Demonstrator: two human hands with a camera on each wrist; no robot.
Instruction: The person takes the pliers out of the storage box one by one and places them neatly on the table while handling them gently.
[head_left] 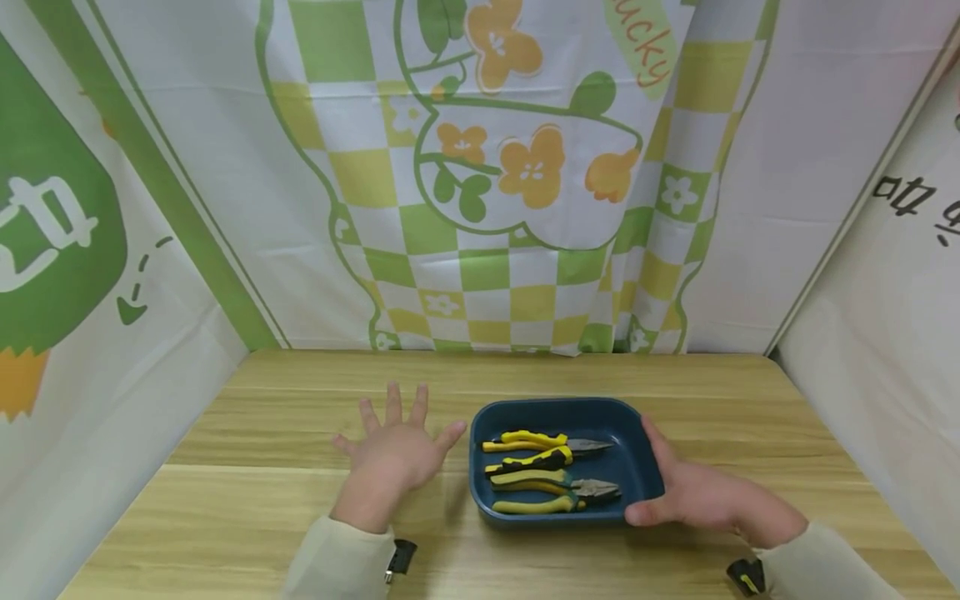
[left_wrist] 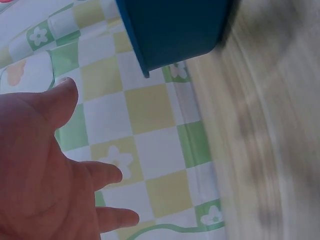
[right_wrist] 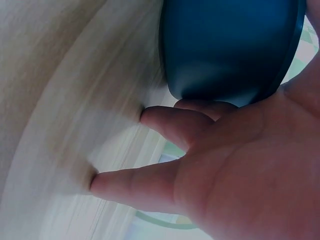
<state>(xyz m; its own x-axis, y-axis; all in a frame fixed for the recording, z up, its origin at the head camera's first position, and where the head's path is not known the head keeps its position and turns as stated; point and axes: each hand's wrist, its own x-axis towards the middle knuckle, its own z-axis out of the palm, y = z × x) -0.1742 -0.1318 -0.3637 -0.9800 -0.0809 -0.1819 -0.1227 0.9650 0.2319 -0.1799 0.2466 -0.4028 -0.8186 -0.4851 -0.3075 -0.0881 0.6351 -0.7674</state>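
Observation:
In the head view a dark blue rectangular tray (head_left: 637, 454) sits on the wooden table. Inside lie two pairs of pliers, side by side with jaws to the right. The farther long-nose pliers (head_left: 532, 457) have yellow and black handles; the nearer combination pliers (head_left: 540, 492) have dull yellow-green ones. My right hand (head_left: 693, 492) holds the tray's right end, thumb at the near corner and fingers along the far right side. Two of its fingers (right_wrist: 135, 189) stretch onto the table. Left of the tray, my left hand (head_left: 393, 454) is spread wide and holds nothing.
A wooden table (head_left: 225, 467) extends around the tray. Behind it hangs a checked, flower-printed cloth (head_left: 487, 275), and white printed cloth walls (head_left: 885, 333) close in both sides. Small black devices (head_left: 401, 558) are at the wrists.

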